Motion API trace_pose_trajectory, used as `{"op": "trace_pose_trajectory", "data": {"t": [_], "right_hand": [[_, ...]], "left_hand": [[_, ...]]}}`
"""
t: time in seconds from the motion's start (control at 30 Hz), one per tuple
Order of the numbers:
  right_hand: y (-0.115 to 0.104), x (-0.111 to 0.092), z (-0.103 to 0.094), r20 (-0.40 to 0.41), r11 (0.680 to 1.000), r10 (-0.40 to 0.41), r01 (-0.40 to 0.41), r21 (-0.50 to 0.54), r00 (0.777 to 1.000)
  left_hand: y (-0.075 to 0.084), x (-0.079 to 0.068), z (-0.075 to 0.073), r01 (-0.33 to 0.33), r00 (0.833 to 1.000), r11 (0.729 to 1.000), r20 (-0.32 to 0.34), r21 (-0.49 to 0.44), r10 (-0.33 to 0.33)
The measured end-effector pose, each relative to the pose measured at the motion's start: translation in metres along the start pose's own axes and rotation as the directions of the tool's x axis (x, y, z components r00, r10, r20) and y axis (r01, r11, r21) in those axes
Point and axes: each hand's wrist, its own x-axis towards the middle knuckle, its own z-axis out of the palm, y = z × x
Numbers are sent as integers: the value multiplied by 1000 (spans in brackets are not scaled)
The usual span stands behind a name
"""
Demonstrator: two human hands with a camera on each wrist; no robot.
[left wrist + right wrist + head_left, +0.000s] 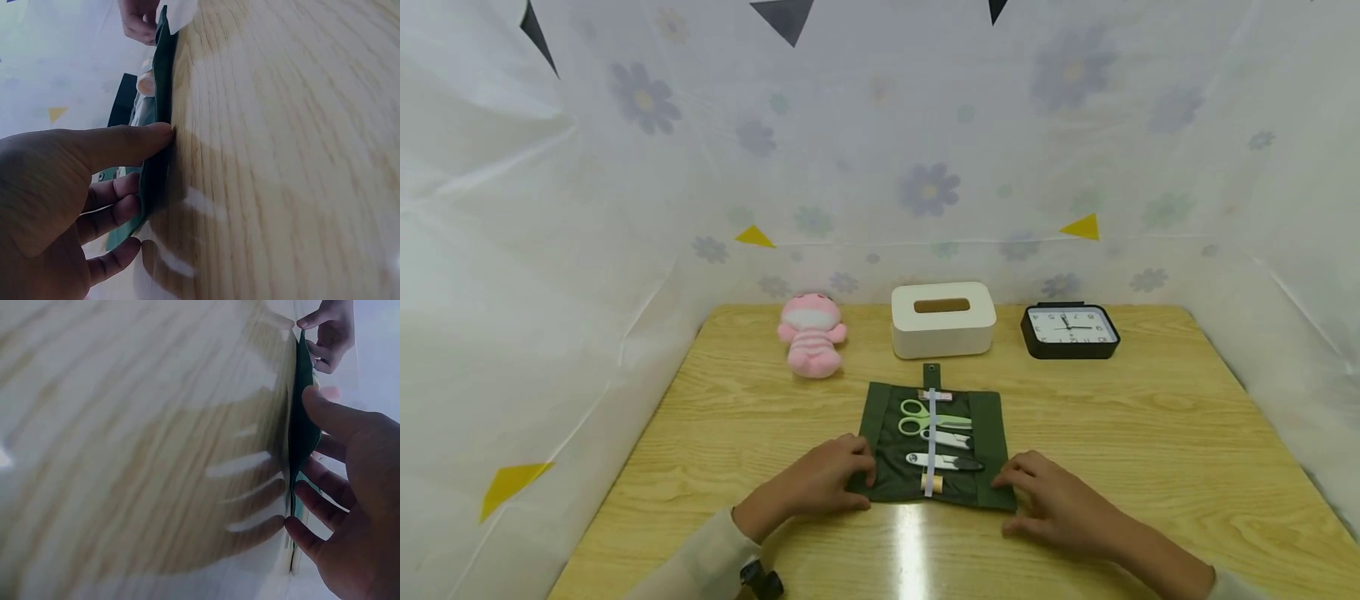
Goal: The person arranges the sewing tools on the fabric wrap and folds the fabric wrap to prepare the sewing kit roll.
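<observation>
A dark green fabric sewing kit (pixel 891 479) lies unrolled on the wooden table. A pale elastic strap (pixel 932 433) crosses light green scissors (pixel 912 426), two white tools with dark ends, a tan spool (pixel 938 483) and a small pale item (pixel 940 397). My left hand (pixel 831 475) touches the kit's left edge, its thumb near the front corner. At the right edge, my right hand (pixel 1060 504) rests its fingertips on the fabric; its thumb is extended beside the front corner. Both wrist views show loosely bent fingers along the kit's edge (pixel 164 69) (pixel 303 425).
Behind the kit stand a pink plush toy (pixel 812 337), a white tissue box (pixel 943 333) and a black-framed clock (pixel 1070 332), its numerals upside down. Pale patterned sheeting (pixel 850 125) encloses the table's back and sides. A snap tab (pixel 932 375) extends from the kit's far edge.
</observation>
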Motion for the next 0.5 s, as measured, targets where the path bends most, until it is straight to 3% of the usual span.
{"op": "trace_pose_trajectory", "data": {"t": [0.17,0.5], "right_hand": [[1,1,-1,-56,997,-55,52,-50,997],[1,5,-2,-108,991,-130,126,-49,986]], "left_hand": [[1,0,-3,5,1000,1000,-1,-8,-5],[2,-2,-7,13,1000,999,-2,-42,-13]]}}
